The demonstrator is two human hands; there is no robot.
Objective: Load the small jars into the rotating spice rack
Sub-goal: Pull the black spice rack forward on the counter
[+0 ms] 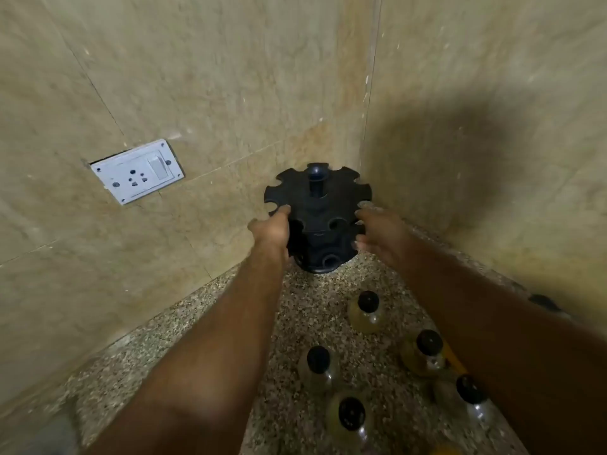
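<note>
Head view is showing a black rack (pixel 317 218) standing in the back corner of a speckled counter (pixel 203 323), close to both tiled walls (pixel 197 77), with little room behind it. The left hand (pixel 271 229) is gripping the rack's left rim, thumb on top. The right hand (pixel 377 231) is reaching at the right rim with fingers spread; whether it is touching, I cannot tell. Five jars (pixel 367 311) with black caps are standing loose nearer the front, between and under the forearms, apart from the rack. A socket (pixel 136 170) is sitting on the left wall. Bare counter is lying open left of the jars.
</note>
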